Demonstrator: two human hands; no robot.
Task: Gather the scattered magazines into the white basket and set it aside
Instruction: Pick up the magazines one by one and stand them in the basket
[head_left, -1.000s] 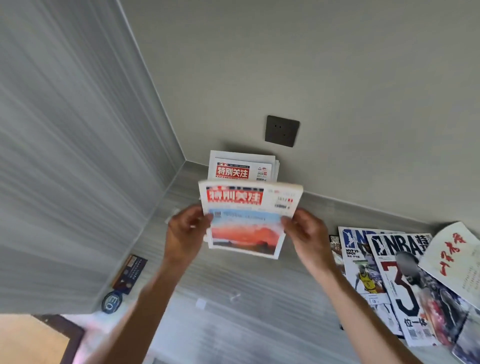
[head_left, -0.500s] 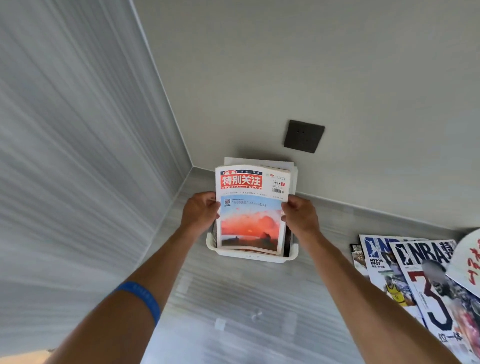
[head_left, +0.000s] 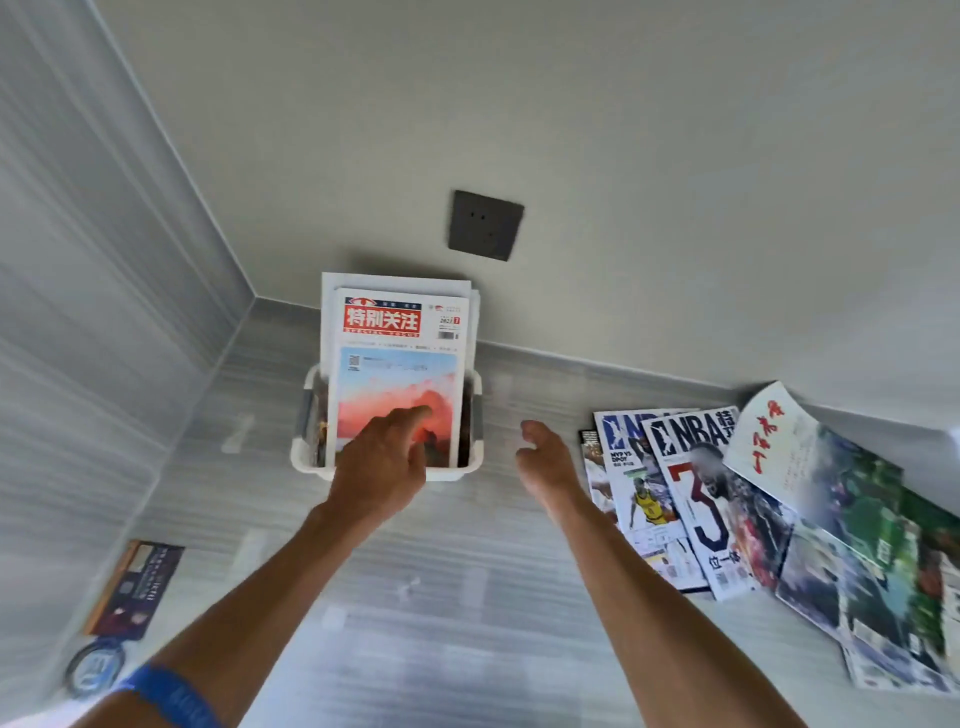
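Observation:
A white basket (head_left: 304, 457) stands on the grey counter by the back wall. Upright in it, a magazine with a red title block and a sunset cover (head_left: 400, 374) leans in front of other magazines. My left hand (head_left: 382, 462) is over the basket's front with relaxed fingers, its fingertips against the sunset cover. My right hand (head_left: 545, 457) hovers open to the right of the basket and holds nothing. Several magazines lie fanned on the counter at the right: two NBA issues (head_left: 691, 499) and a white one with red calligraphy (head_left: 774, 441).
A dark wall socket (head_left: 485, 224) sits above the basket. At the counter's left edge lie a dark card (head_left: 137, 587) and a round blue badge (head_left: 96, 665). Grey panelled wall closes the left side. Bare counter stretches between my arms.
Both hands lowered the sunset magazine into the basket and let go. My right hand has drawn away to the right; my left hand stays at the cover.

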